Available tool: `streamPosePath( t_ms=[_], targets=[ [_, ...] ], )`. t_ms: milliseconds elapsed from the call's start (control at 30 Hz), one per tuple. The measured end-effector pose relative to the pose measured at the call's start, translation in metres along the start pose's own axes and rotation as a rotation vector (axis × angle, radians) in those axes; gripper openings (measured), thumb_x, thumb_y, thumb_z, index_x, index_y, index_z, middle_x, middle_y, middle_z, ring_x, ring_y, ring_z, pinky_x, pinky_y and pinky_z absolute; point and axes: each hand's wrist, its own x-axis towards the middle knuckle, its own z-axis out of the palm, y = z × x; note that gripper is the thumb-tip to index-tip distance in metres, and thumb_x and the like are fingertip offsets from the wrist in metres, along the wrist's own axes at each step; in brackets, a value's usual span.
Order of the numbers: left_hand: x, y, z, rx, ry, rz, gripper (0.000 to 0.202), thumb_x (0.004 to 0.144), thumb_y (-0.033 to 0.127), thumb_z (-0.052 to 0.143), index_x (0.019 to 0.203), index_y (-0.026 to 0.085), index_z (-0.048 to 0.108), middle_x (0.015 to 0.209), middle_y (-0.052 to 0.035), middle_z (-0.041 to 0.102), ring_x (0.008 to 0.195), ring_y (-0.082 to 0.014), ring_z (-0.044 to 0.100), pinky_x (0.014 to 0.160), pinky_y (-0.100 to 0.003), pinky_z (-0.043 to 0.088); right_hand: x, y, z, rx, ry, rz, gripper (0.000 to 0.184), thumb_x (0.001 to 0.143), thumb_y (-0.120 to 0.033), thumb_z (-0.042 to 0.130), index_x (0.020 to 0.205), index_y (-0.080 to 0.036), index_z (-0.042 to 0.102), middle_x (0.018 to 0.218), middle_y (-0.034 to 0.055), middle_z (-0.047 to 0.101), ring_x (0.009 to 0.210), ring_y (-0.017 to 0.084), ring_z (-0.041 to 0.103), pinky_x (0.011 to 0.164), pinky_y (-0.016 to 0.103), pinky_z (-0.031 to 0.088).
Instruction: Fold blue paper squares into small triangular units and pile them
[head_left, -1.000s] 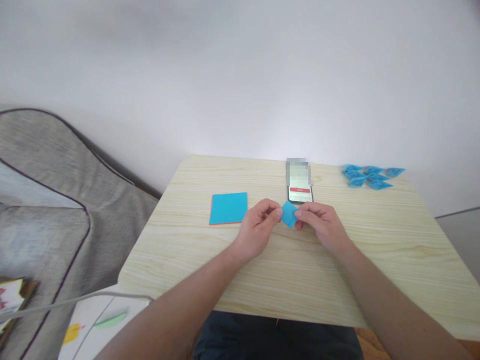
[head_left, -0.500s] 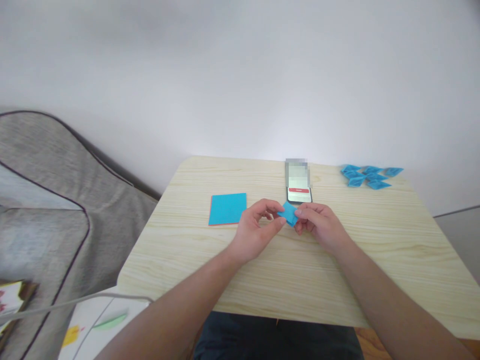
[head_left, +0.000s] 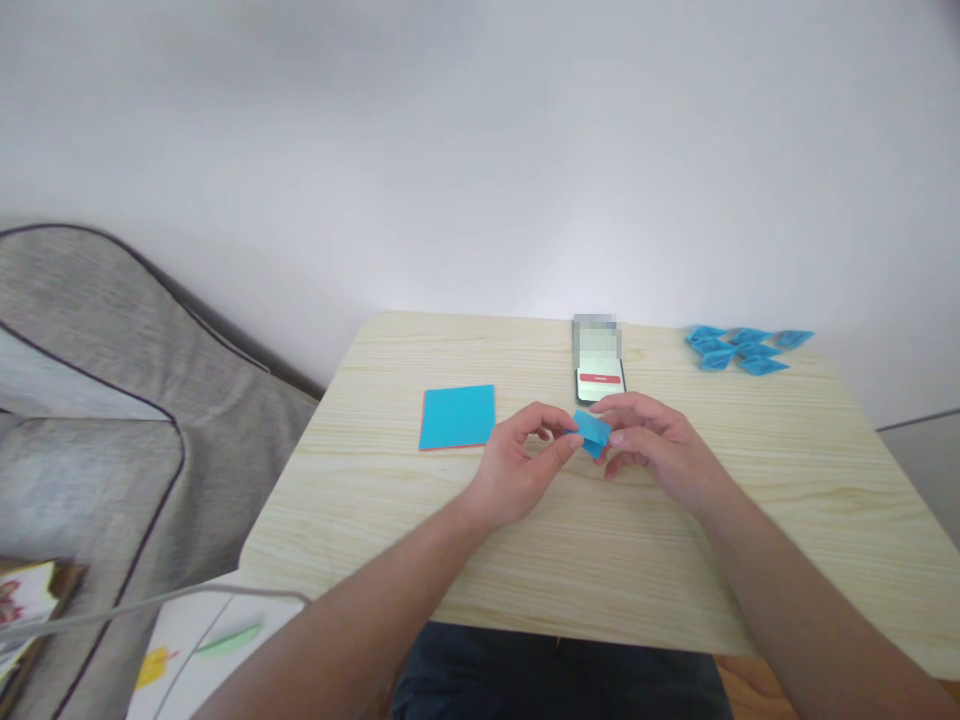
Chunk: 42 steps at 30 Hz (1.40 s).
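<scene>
A small folded blue paper [head_left: 592, 430] is pinched between both my hands just above the light wooden table [head_left: 585, 540]. My left hand [head_left: 517, 460] grips its left side with thumb and forefinger. My right hand [head_left: 656, 445] holds its right side, fingers curled over the top. A stack of square blue sheets [head_left: 457, 416] lies flat to the left of my left hand. A phone [head_left: 598, 362] with a lit screen lies just beyond my hands.
Several folded blue paper pieces [head_left: 739, 348] are heaped at the table's far right corner. A grey cushioned seat [head_left: 97, 400] stands to the left of the table. A white wall runs behind. Papers lie on the floor at lower left.
The blue paper has gone from an open diamond to a narrower folded shape. My right hand's fingers have moved up over its top and my hands shifted slightly right.
</scene>
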Motion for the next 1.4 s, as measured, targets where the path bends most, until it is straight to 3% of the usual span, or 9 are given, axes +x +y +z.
streamPosePath(
  t_ms=[100, 367, 467, 567, 667, 800, 933, 1133, 1400],
  targets=[
    [-0.003, 0.002, 0.003, 0.062, -0.036, 0.026, 0.013, 0.092, 0.031, 0.070, 0.099, 0.020, 0.069, 0.092, -0.0031, 0.071, 0.087, -0.0154, 0.064, 0.083, -0.031, 0.050, -0.011, 0.000, 0.000, -0.086, 0.041, -0.034, 0.031, 0.079, -0.025, 0.079, 0.109, -0.025, 0.073, 0.090, 0.0018, 0.074, 0.077, 0.017, 0.069, 0.073, 0.032, 0.059],
    [-0.009, 0.002, 0.004, 0.378, -0.145, 0.265, 0.023, 0.093, 0.028, 0.065, 0.115, 0.022, 0.068, 0.101, -0.0067, 0.074, 0.096, -0.0215, 0.065, 0.088, -0.038, 0.048, -0.028, 0.012, 0.009, -0.128, 0.190, -0.033, 0.029, 0.080, -0.036, 0.082, 0.106, -0.024, 0.074, 0.094, 0.0036, 0.077, 0.084, 0.018, 0.070, 0.080, 0.033, 0.057],
    [-0.009, 0.002, 0.004, 0.493, -0.162, 0.316, 0.021, 0.094, 0.027, 0.062, 0.113, 0.023, 0.069, 0.100, -0.0064, 0.075, 0.095, -0.0225, 0.064, 0.086, -0.039, 0.046, -0.030, 0.016, 0.012, -0.149, 0.204, -0.041, 0.028, 0.082, -0.036, 0.080, 0.107, -0.024, 0.073, 0.094, 0.0034, 0.078, 0.085, 0.019, 0.071, 0.083, 0.034, 0.057],
    [-0.009, 0.001, 0.005, 0.602, -0.188, 0.340, 0.017, 0.096, 0.028, 0.060, 0.106, 0.024, 0.072, 0.096, -0.0046, 0.075, 0.094, -0.0216, 0.063, 0.085, -0.038, 0.044, -0.035, 0.020, 0.011, -0.340, 0.222, -0.062, 0.024, 0.088, -0.034, 0.073, 0.110, -0.025, 0.072, 0.097, 0.0035, 0.077, 0.084, 0.019, 0.070, 0.080, 0.036, 0.057],
    [-0.009, -0.002, 0.006, 0.711, -0.233, 0.363, 0.016, 0.097, 0.029, 0.059, 0.100, 0.027, 0.075, 0.097, -0.0024, 0.074, 0.096, -0.0206, 0.062, 0.086, -0.039, 0.042, -0.042, 0.025, 0.007, -0.714, 0.231, -0.199, 0.018, 0.091, -0.028, 0.067, 0.108, -0.027, 0.074, 0.104, 0.0043, 0.074, 0.091, 0.021, 0.068, 0.083, 0.039, 0.056],
    [-0.009, -0.005, 0.008, 0.803, -0.286, 0.333, 0.017, 0.097, 0.029, 0.060, 0.095, 0.028, 0.077, 0.101, -0.0028, 0.071, 0.101, -0.0216, 0.059, 0.088, -0.040, 0.040, -0.048, 0.033, -0.001, -1.068, 0.244, -0.409, 0.017, 0.091, -0.025, 0.066, 0.105, -0.027, 0.075, 0.113, 0.0071, 0.068, 0.109, 0.026, 0.062, 0.097, 0.045, 0.051],
    [-0.008, -0.004, 0.009, 0.786, -0.303, 0.248, 0.015, 0.097, 0.031, 0.061, 0.093, 0.025, 0.074, 0.098, -0.0029, 0.071, 0.102, -0.0222, 0.057, 0.087, -0.039, 0.042, -0.049, 0.038, -0.005, -1.078, 0.259, -0.439, 0.013, 0.094, -0.026, 0.065, 0.103, -0.025, 0.074, 0.105, 0.0060, 0.068, 0.102, 0.023, 0.062, 0.092, 0.040, 0.053],
    [-0.006, -0.002, 0.010, 0.784, -0.276, 0.152, 0.013, 0.095, 0.034, 0.065, 0.091, 0.024, 0.071, 0.100, -0.0025, 0.070, 0.104, -0.0233, 0.056, 0.089, -0.041, 0.041, -0.044, 0.039, -0.006, -1.063, 0.293, -0.378, 0.012, 0.096, -0.030, 0.063, 0.096, -0.025, 0.074, 0.099, 0.0048, 0.068, 0.097, 0.021, 0.064, 0.086, 0.037, 0.053],
    [-0.005, 0.000, 0.014, 0.831, -0.270, 0.080, 0.013, 0.098, 0.035, 0.060, 0.095, 0.025, 0.069, 0.103, -0.0025, 0.067, 0.107, -0.0239, 0.055, 0.090, -0.042, 0.039, -0.038, 0.030, -0.006, -1.159, 0.247, -0.210, 0.021, 0.099, -0.039, 0.057, 0.094, -0.024, 0.071, 0.092, 0.0045, 0.068, 0.091, 0.023, 0.063, 0.081, 0.038, 0.048]
  ],
)
